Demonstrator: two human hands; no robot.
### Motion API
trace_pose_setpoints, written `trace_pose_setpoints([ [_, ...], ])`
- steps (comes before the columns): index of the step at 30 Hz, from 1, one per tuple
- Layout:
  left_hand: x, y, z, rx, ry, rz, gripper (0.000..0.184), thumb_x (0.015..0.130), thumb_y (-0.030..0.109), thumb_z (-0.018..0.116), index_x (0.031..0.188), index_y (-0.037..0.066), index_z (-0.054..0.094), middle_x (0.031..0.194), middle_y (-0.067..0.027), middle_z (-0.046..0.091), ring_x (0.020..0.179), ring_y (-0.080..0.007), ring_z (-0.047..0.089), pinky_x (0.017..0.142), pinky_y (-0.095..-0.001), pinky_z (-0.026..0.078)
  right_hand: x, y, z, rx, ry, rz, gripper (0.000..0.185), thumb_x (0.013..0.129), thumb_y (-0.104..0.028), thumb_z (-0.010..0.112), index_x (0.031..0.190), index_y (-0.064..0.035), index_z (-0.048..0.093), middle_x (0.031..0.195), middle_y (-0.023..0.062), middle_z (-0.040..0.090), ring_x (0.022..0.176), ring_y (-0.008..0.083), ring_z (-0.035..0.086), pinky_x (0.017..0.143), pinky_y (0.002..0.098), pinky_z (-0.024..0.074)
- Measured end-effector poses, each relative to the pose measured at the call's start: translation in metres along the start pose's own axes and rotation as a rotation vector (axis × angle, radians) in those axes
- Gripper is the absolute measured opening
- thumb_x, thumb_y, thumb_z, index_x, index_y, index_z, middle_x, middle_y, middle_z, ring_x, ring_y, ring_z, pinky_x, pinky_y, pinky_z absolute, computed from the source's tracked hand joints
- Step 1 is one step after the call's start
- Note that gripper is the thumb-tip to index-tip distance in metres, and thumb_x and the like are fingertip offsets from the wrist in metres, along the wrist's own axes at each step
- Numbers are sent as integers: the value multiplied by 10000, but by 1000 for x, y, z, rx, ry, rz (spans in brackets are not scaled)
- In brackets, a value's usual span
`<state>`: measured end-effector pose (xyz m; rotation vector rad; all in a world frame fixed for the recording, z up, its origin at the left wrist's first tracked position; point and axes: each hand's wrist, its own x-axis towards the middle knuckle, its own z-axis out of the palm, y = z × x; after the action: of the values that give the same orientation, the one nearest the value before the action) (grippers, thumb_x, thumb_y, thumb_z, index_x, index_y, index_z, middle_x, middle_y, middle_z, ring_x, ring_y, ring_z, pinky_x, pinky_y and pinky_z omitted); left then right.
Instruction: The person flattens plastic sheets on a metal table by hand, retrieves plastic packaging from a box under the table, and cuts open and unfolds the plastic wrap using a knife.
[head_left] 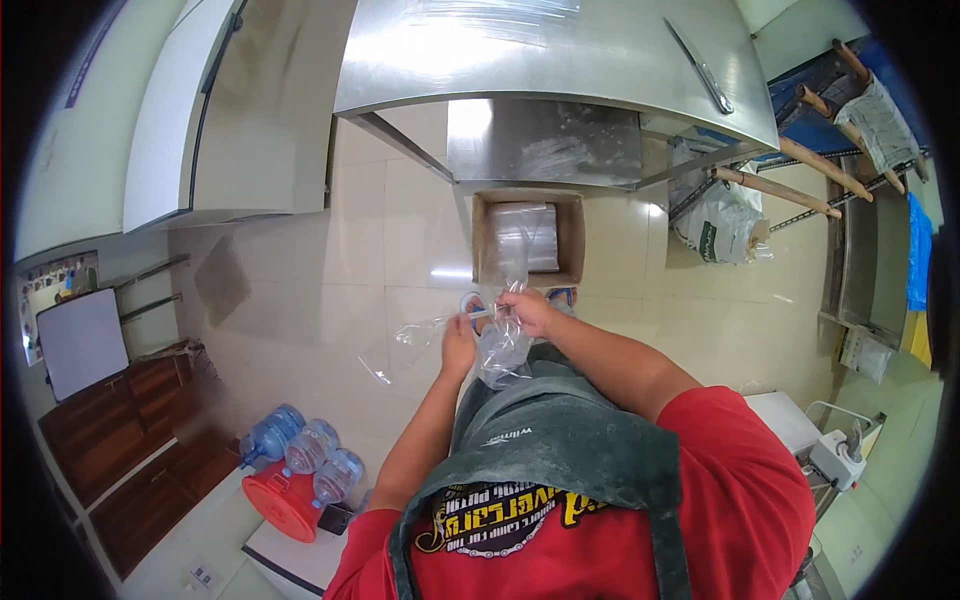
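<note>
Between the 2 hands, just short of the box point(571, 235) on the floor point(415, 230), hangs clear film point(503, 352), bunched in front of the apron point(560, 420) with a loose flap out to the left. It looks light, limp and slick, apt to cling or crease, and is likely best taken by a gathered edge, between thumb and fingers. The right hand point(530, 312) comes in from the right, forearm slanting, its fingers pinched on the film. The left hand point(459, 345) points forward, wrist nearly straight, fingers curled in with film at their tips; how tightly they grip cannot be told. Clear plastic sheets point(538, 240) lie in the box; beyond, 1 knife point(712, 87) rests on the tabletop point(570, 65).
</note>
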<state>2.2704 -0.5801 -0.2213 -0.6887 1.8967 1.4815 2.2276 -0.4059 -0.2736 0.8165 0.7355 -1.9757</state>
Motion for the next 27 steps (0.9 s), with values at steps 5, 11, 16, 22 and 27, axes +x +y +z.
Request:
trace_pose_setpoints([
  [5,-46,61,31,352,344,267,790,711,358,814,1236,-92,431,1321,-302,421,1219,-353,454,988,-439,391,-13,-22,22,-164,408,-294,101,880,-149,649,893,-69,588,674,35,529,513,169,501,479,331,436],
  [11,-28,16,68,26,270,204,680,801,290,776,1263,-81,443,1126,-143,591,1035,-215,571,888,-331,450,-6,-66,39,170,631,-350,218,927,-216,601,1027,-37,526,745,67,520,570,194,489,494,392,438],
  [16,14,-8,65,-268,180,138,380,955,259,622,1220,0,540,992,-24,633,914,-115,572,838,-278,449,-5,-87,41,355,251,-123,249,952,-250,580,1093,-48,543,864,95,590,725,234,582,632,418,509],
  [22,28,26,33,-549,-172,115,214,1031,263,465,1054,81,576,784,-35,598,669,-130,542,725,-332,502,-52,-100,45,-262,-216,-42,90,932,-226,632,980,-151,620,900,-23,606,835,106,575,710,312,488],
  [27,-10,83,-12,-894,-898,-386,541,982,581,364,1091,82,542,524,60,346,369,-41,290,376,-231,302,-59,-108,62,-223,-77,-155,160,930,-256,639,1024,-127,620,925,1,610,856,157,600,763,397,500],
])
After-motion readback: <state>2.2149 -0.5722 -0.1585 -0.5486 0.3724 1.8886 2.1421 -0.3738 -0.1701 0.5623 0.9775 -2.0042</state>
